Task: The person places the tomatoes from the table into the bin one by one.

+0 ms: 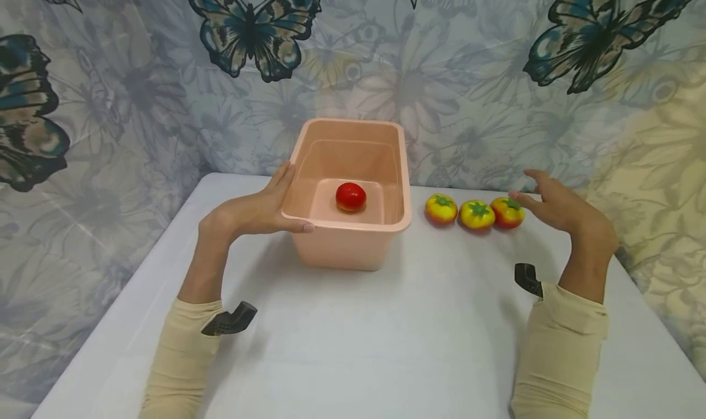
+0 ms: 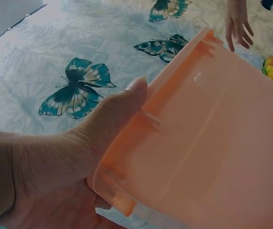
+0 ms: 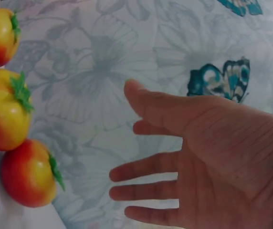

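- A peach-coloured tub (image 1: pixel 344 247) stands just above the middle of the head view, its mouth facing up.
- One glossy red fruit (image 1: pixel 350 197) lies inside on the tub's floor, towards the near wall.
- The left hand (image 1: pixel 250 214) grips the tub at its near-left corner, thumb along the near rim and fingers against the left side.
- Three yellow-and-red fruits (image 1: pixel 477 215) with green leafy tops sit in a row right of centre, apart from the tub; the middle and right ones are close together.
- The right hand (image 1: pixel 568 204) is at centre right beside the row, fingers extended and spread, holding nothing; the right wrist view shows it apart from the fruits.
- Beige sleeves (image 1: pixel 184 358) with black wrist pieces (image 1: pixel 230 320) enter from the lower left and lower right.
- A white table (image 1: pixel 353 345) fills the lower centre.
- Butterfly-and-flower cloth (image 1: pixel 380 57) spans the top and both sides.
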`<move>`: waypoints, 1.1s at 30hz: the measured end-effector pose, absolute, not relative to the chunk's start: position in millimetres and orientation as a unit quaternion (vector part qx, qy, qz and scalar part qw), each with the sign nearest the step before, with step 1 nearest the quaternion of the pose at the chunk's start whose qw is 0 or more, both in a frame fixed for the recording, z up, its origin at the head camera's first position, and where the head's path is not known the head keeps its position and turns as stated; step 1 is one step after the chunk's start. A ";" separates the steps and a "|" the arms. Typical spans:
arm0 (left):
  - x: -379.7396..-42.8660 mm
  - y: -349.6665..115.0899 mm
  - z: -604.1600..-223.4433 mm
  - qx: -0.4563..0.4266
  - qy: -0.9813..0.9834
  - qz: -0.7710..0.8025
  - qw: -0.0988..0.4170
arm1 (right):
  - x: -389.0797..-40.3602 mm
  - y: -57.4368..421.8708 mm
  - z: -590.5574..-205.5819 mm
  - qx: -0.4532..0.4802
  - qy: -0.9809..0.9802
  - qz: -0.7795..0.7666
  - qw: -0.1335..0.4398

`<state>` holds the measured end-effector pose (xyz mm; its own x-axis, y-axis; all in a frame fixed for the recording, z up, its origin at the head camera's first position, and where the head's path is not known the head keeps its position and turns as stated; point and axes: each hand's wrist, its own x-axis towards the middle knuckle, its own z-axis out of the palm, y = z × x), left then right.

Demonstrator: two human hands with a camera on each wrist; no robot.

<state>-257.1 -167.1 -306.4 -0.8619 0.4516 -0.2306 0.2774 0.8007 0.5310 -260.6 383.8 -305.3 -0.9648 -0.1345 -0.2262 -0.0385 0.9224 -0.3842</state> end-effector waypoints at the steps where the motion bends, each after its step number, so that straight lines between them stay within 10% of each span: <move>1: -256.9 -166.7 -306.3 0.195 0.933 0.249 0.174 | -261.4 385.2 -307.1 -0.040 0.973 -0.186 0.129; 33: -250.8 -158.5 -301.9 0.195 0.936 0.240 0.168 | -277.3 394.1 -334.8 -0.036 0.971 -0.174 0.160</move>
